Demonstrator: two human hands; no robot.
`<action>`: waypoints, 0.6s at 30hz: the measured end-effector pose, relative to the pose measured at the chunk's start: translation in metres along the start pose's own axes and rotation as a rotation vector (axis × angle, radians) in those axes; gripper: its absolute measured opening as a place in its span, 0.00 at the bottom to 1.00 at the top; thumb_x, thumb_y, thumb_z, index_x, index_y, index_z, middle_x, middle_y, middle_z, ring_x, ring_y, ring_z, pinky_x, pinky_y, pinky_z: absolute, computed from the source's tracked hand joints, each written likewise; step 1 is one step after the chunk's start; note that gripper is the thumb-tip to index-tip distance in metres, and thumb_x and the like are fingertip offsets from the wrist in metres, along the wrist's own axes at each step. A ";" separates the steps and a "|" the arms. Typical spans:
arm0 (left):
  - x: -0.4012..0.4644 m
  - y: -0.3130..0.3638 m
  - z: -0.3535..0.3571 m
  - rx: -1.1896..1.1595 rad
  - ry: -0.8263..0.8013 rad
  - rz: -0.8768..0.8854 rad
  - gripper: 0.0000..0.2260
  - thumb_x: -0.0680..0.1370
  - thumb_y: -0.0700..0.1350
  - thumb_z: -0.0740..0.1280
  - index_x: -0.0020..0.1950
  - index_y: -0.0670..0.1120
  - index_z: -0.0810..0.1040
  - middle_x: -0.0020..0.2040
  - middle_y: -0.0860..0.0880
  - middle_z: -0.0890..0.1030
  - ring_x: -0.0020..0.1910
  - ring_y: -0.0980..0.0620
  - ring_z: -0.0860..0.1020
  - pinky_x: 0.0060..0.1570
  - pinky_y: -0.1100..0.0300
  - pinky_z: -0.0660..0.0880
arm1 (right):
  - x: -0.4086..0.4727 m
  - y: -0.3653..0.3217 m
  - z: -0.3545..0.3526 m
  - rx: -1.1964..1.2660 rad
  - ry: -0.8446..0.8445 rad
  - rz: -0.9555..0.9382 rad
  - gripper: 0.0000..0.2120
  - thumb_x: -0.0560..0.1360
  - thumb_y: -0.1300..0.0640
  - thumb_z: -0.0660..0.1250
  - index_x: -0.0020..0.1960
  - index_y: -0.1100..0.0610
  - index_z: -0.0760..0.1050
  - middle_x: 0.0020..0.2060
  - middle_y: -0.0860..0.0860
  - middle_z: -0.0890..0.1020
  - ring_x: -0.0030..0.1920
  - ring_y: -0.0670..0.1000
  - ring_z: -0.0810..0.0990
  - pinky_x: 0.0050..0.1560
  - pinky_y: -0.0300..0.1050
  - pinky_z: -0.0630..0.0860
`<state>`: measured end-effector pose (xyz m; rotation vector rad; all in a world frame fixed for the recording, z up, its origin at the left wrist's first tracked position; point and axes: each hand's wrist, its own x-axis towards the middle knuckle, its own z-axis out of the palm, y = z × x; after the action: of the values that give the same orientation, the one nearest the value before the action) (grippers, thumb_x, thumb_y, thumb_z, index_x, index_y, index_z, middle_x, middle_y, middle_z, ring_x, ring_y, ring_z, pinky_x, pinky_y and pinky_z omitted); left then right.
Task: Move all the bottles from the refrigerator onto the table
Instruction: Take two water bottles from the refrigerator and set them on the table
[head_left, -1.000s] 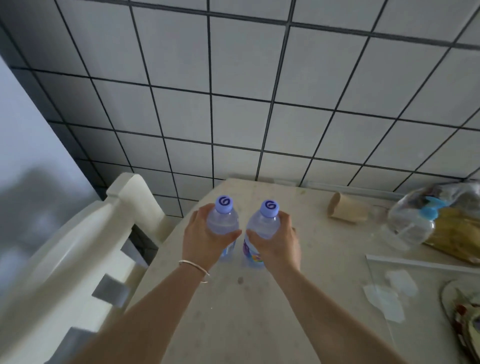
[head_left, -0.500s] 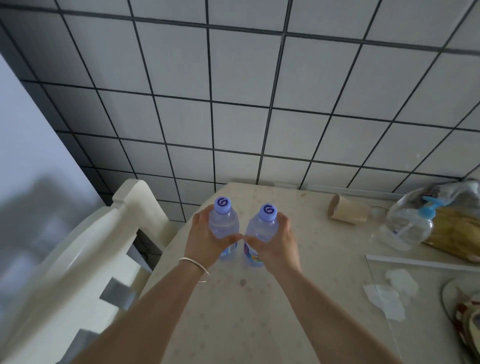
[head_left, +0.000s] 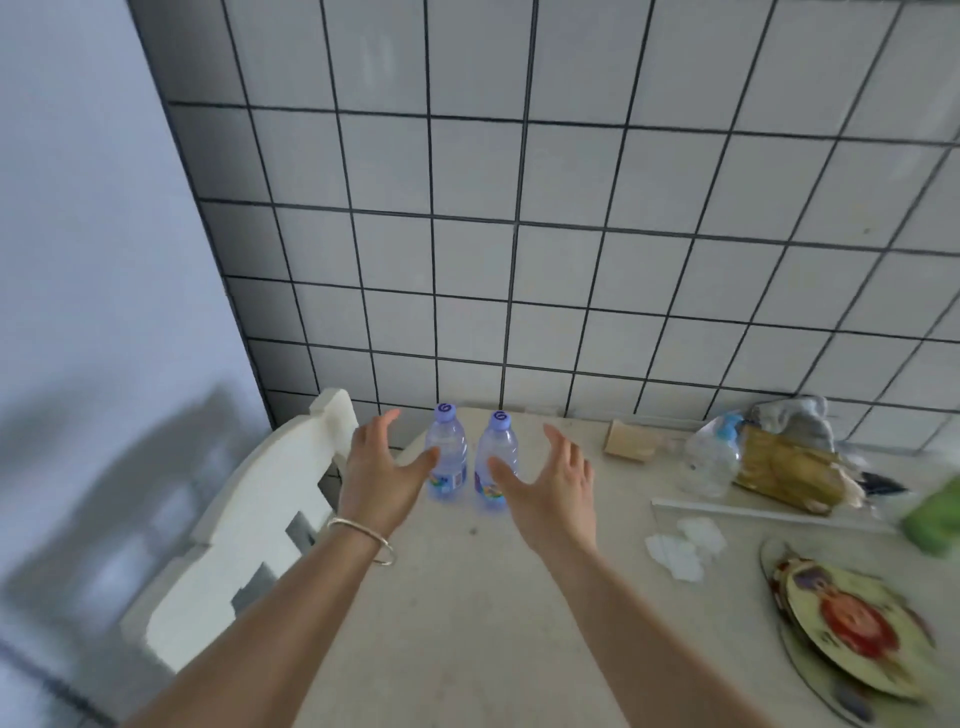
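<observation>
Two small clear water bottles with purple caps stand upright side by side on the beige table (head_left: 467, 613), near its far left corner: the left bottle (head_left: 445, 451) and the right bottle (head_left: 497, 457). My left hand (head_left: 376, 470) is open just left of the left bottle, fingers spread, with a thin bangle on the wrist. Just to the right of the right bottle, my right hand (head_left: 553, 491) is also open, its thumb in front of the bottle's label. Neither hand grips a bottle. The refrigerator is out of view.
A white chair back (head_left: 249, 525) stands against the table's left edge. On the right lie a cardboard tube (head_left: 631, 441), a crumpled clear bottle (head_left: 711, 457), a bag (head_left: 789, 467), paper scraps (head_left: 680, 545) and decorated plates (head_left: 852, 623). The tiled wall (head_left: 519, 260) is directly behind.
Both hands have let go of the bottles and pulled apart, fingers spread. The bottles now stand free on the table. The camera has tilted up and back.
</observation>
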<state>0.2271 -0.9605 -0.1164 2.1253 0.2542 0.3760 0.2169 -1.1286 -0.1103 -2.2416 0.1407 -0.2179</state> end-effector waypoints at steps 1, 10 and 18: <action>-0.021 0.009 -0.010 -0.008 0.016 0.019 0.27 0.72 0.47 0.71 0.69 0.46 0.67 0.64 0.46 0.71 0.63 0.47 0.71 0.58 0.59 0.65 | -0.018 -0.005 -0.011 0.009 0.005 -0.021 0.36 0.70 0.42 0.67 0.72 0.53 0.59 0.69 0.48 0.66 0.69 0.51 0.61 0.64 0.42 0.61; -0.229 0.050 -0.104 -0.076 0.197 0.084 0.20 0.72 0.47 0.72 0.62 0.49 0.72 0.57 0.53 0.77 0.53 0.55 0.75 0.57 0.59 0.71 | -0.203 -0.030 -0.086 0.067 -0.011 -0.195 0.33 0.71 0.42 0.67 0.70 0.52 0.61 0.67 0.49 0.68 0.66 0.50 0.64 0.62 0.42 0.62; -0.348 0.059 -0.182 -0.128 0.245 0.120 0.17 0.72 0.46 0.72 0.59 0.50 0.75 0.55 0.52 0.78 0.51 0.55 0.78 0.55 0.58 0.74 | -0.338 -0.062 -0.107 0.073 -0.017 -0.302 0.31 0.70 0.43 0.68 0.69 0.52 0.63 0.67 0.47 0.69 0.66 0.50 0.65 0.62 0.43 0.62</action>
<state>-0.1604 -0.9637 -0.0305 1.9731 0.2365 0.7073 -0.1338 -1.1119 -0.0323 -2.1839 -0.2137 -0.3592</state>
